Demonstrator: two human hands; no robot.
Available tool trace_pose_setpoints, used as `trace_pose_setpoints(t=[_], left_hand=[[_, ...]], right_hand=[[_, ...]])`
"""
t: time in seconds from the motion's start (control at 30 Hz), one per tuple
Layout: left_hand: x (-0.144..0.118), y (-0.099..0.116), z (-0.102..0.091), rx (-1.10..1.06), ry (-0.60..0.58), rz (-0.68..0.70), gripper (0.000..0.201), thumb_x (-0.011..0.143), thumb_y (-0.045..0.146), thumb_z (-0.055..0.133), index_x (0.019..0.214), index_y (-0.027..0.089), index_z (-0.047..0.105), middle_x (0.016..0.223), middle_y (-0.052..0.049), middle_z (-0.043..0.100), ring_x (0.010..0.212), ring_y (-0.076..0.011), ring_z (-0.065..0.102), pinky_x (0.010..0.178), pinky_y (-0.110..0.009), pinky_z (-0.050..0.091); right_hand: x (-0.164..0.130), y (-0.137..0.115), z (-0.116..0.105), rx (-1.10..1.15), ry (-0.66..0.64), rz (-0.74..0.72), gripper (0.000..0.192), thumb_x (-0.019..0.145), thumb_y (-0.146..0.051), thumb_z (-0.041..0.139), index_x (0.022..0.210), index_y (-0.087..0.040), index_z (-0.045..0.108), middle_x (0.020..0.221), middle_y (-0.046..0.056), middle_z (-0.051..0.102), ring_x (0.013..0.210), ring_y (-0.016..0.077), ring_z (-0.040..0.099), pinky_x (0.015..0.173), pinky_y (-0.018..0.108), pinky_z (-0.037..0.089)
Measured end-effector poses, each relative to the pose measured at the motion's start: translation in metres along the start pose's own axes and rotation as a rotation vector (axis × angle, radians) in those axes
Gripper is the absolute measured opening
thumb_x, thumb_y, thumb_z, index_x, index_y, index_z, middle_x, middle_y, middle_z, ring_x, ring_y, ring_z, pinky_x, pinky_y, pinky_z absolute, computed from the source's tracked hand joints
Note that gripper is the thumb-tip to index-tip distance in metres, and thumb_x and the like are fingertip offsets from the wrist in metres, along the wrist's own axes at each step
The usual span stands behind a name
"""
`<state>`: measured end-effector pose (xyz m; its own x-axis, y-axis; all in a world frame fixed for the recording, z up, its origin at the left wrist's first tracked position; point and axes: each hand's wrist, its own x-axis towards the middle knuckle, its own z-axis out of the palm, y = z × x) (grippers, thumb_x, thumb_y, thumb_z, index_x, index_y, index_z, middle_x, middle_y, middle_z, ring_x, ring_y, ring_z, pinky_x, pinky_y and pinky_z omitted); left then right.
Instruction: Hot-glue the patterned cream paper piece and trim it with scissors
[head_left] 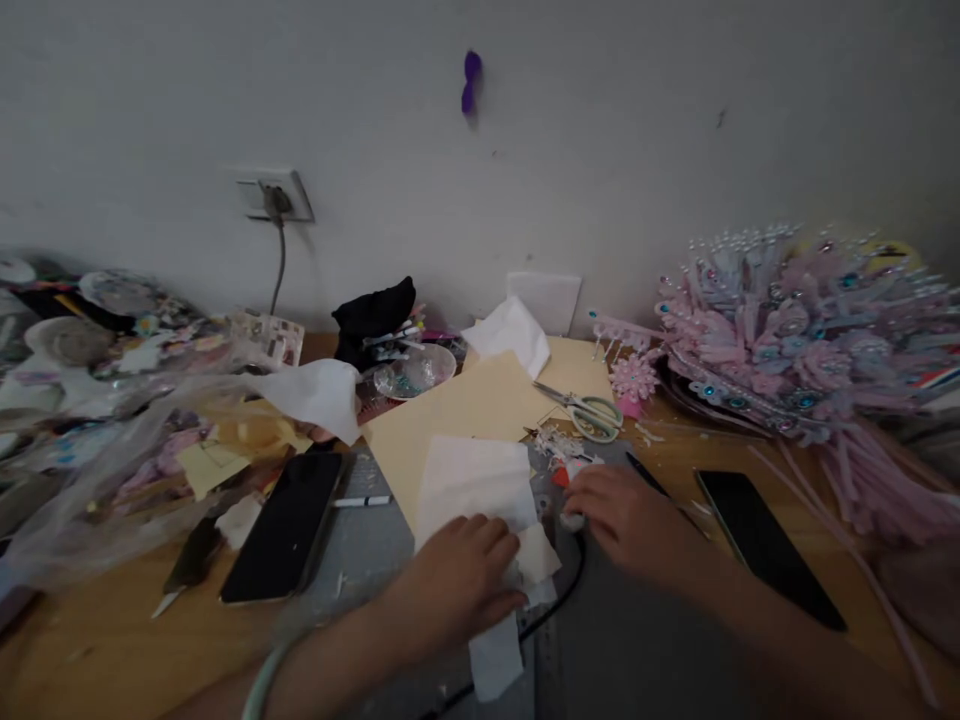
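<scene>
My left hand (461,575) lies palm down on white sheets (476,475), its fingers loosely bent and the thumb apart. A small cream piece of paper (536,553) sits beside its fingertips, and a white strip (496,660) is below it. My right hand (619,510) is closed around a small white object (574,521), mostly hidden by the fingers; I cannot make out its kind. A black cord (574,580) runs from near it towards the front. Just beyond are a red bit (560,477), a heap of white scraps (559,443) and scissors (589,412).
Phones lie at left (285,530) and right (769,545). A dark-handled cutter (193,555) is at far left, near a clear plastic bag (127,470). Pink beaded headpieces (787,340) crowd the right. Cream card (465,400) and a clear bowl (416,373) stand behind.
</scene>
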<state>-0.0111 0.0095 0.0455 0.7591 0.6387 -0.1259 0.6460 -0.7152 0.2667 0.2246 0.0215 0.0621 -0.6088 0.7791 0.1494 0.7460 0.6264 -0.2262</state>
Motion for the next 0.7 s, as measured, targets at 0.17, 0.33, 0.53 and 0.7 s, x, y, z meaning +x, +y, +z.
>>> trace_pose_setpoints(t=[0.17,0.33,0.53,0.7], left_hand=[[0.009,0.011,0.029,-0.065,0.024,0.092,0.034,0.077,0.039,0.052,0.106,0.022,0.049,0.113,-0.006,0.053,0.103,-0.0249,0.046,0.085,-0.040,0.040],[0.008,0.002,0.039,-0.192,0.078,0.080,0.031,0.076,0.035,0.055,0.104,0.024,0.050,0.118,-0.002,0.051,0.107,-0.0231,0.042,0.092,-0.039,0.037],[0.010,-0.004,0.039,-0.252,0.080,0.050,0.066,0.070,0.043,0.059,0.128,0.025,0.034,0.135,-0.010,0.036,0.123,-0.0278,0.031,0.100,-0.044,0.029],[0.011,-0.009,0.042,-0.227,0.039,0.040,0.074,0.073,0.051,0.051,0.135,0.023,0.023,0.144,-0.013,0.020,0.131,-0.0299,0.017,0.104,-0.048,0.020]], right_hand=[[0.021,0.054,-0.032,-0.179,-0.205,0.487,0.017,0.073,-0.027,0.054,0.079,-0.015,0.065,0.081,0.011,0.065,0.076,0.0225,0.058,0.064,0.029,0.039],[0.022,0.038,-0.018,-0.067,-0.375,0.569,0.027,0.076,-0.042,0.050,0.078,-0.019,0.064,0.073,0.006,0.066,0.066,0.0188,0.058,0.053,0.024,0.032],[0.013,0.004,0.014,0.040,-0.344,0.457,0.031,0.081,-0.036,0.044,0.106,-0.024,0.057,0.085,0.006,0.068,0.074,0.0199,0.062,0.057,0.024,0.033],[0.015,0.009,0.027,0.041,-0.308,0.588,0.026,0.083,-0.035,0.040,0.096,-0.022,0.058,0.076,0.005,0.068,0.068,0.0192,0.063,0.054,0.024,0.031]])
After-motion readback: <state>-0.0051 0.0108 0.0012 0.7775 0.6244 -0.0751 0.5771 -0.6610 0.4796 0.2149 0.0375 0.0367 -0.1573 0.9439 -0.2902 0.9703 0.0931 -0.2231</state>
